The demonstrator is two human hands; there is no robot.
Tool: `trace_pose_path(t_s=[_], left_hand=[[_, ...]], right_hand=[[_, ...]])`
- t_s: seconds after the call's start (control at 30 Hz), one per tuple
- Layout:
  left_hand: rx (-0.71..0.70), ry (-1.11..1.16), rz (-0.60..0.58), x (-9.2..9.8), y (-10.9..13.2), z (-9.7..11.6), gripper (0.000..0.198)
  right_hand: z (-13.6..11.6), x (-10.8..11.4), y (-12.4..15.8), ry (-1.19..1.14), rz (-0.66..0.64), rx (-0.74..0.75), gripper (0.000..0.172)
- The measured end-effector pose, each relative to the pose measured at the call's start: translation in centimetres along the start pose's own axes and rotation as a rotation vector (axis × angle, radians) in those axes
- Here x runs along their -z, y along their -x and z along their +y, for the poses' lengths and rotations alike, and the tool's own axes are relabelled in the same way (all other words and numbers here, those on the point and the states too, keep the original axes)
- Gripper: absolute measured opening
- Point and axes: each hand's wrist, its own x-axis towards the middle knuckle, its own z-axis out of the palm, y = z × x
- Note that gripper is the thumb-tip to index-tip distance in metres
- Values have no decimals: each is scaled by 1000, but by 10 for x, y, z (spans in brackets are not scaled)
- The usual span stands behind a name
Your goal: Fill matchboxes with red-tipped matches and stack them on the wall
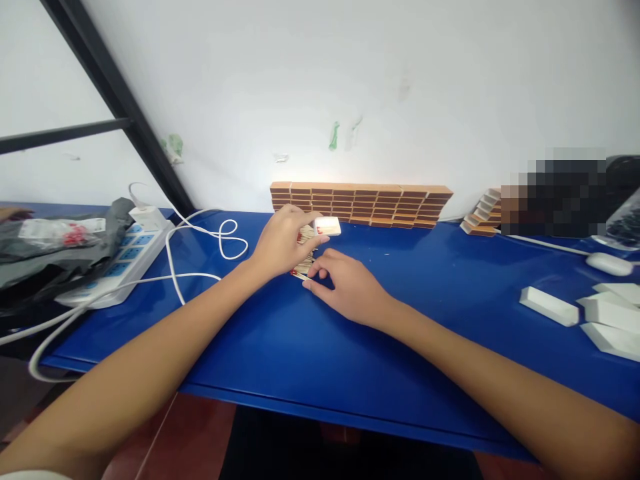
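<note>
My left hand (pixel 285 241) grips a small white matchbox tray (pixel 328 227) between thumb and fingers, with a few red-tipped matches visible inside it. Below that hand lies a pile of loose matches (pixel 304 261) on the blue table, partly covered by my fingers. My right hand (pixel 345 283) is at the near edge of the pile, its thumb and fingertips pinched on matches (pixel 301 275) with red heads pointing left. How many it pinches I cannot make out.
Stacked matchbox sleeves (pixel 360 205) line the wall, with a smaller stack (pixel 483 213) to their right. White trays (pixel 549 307) lie at the right of the blue table (pixel 280 353). A power strip (pixel 125 260), white cables and a grey plastic bag (pixel 55 253) occupy the left.
</note>
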Motion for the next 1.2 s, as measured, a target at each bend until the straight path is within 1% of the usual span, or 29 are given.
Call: trace_pose_path(t_s=[0.1,0.2,0.3,0.43,0.6,0.7,0.8,0.87,0.93,1.03,1.2], left_hand=[[-7,-4,-18,0,0,1,32],[-15,2,-38,-1,0,2,33],[-23,6,-53,-3,2,1,35],[-58,1,-51,-4,3,-1,38],[-56,-13,-86,-3,2,-1,36],[-62,-17,-122,-4,3,1,34],[-52,-28,-128,-5,4,2,37],[-42,-37,-129,-5,4,2,38],[-45,-41,-133,-5,4,1,37],[-57,-46,-134,-4,3,2,36],[-61,-49,-144,-4,3,3,38]], right_hand=[[-2,2,-2,19,-76,-36,11],[2,12,0,4,-160,-78,15],[11,24,5,-36,-199,-87,17],[20,39,10,-49,-186,-119,19],[24,51,7,-66,-111,-118,22],[21,46,6,-58,-71,-165,22],[15,31,6,-38,-72,-207,15],[10,21,5,-1,-67,-202,11],[6,15,5,54,-57,-179,11],[2,12,7,153,-79,-141,13],[1,17,14,285,-180,-56,16]])
